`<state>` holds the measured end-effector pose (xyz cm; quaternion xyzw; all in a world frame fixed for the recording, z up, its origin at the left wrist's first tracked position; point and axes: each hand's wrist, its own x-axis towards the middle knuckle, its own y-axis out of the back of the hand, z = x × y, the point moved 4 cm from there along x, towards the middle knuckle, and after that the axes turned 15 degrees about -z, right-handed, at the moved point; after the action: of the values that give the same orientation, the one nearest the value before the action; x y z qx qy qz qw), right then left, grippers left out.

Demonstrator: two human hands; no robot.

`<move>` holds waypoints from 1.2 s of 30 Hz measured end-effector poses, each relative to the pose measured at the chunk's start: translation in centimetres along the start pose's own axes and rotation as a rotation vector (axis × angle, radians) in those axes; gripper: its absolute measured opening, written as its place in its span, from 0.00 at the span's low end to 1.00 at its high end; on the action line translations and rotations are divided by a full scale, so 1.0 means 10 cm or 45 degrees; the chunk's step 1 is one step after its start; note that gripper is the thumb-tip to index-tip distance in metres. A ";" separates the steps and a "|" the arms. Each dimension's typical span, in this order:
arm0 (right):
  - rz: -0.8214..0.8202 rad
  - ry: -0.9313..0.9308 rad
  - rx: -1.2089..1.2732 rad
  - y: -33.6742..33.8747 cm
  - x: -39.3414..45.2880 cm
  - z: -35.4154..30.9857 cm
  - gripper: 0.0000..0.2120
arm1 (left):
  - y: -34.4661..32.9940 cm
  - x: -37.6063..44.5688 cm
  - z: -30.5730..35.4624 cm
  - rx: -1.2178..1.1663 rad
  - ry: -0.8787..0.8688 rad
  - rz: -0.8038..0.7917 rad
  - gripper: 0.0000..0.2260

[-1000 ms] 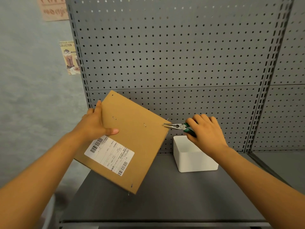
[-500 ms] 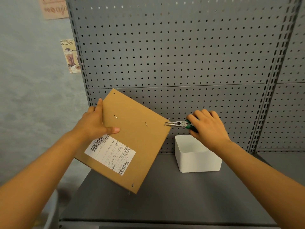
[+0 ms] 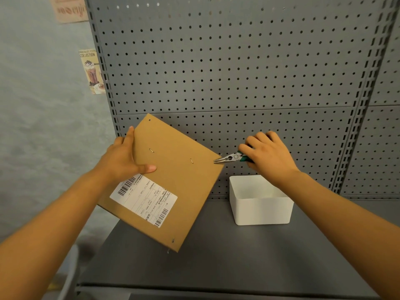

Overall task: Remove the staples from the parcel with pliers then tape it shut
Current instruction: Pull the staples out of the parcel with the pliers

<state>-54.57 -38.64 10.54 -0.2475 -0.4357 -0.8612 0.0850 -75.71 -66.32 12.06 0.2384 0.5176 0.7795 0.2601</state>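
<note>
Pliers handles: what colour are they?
Green, seen on the pliers where they emerge from the right hand in the head view.

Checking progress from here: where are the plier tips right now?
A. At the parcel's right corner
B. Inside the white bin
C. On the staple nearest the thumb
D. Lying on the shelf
A: the right hand holds the pliers with their tips at the right corner of the parcel, which the left hand steadies.

Your two bare arms and hands

Your left hand point(image 3: 123, 158) and right hand point(image 3: 269, 158) wear no gloves, rings or watch; both forearms are uncovered, with no sleeve showing anywhere up to the frame's edge.
</note>
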 end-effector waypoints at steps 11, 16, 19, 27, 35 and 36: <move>0.044 0.116 -0.107 0.05 0.11 0.05 0.16 | 0.00 -0.01 0.01 0.004 0.017 -0.003 0.56; 0.076 0.144 -0.153 0.06 0.13 0.05 0.14 | 0.00 -0.01 -0.01 -0.003 0.020 -0.007 0.56; 0.083 0.134 -0.153 0.04 0.13 0.04 0.14 | -0.01 0.00 -0.01 0.012 0.023 -0.003 0.56; -0.022 0.134 -0.072 -0.04 0.13 0.05 0.16 | -0.01 0.02 0.02 0.064 0.028 0.032 0.55; -0.048 0.113 -0.037 -0.08 0.12 0.01 0.15 | -0.01 0.00 -0.01 0.013 0.019 -0.011 0.55; -0.045 0.118 -0.036 -0.06 0.13 0.01 0.15 | 0.00 0.00 -0.02 0.008 0.014 -0.013 0.55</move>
<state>-55.86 -38.10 10.77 -0.2008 -0.4232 -0.8792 0.0863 -75.77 -66.44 11.96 0.2322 0.5227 0.7779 0.2604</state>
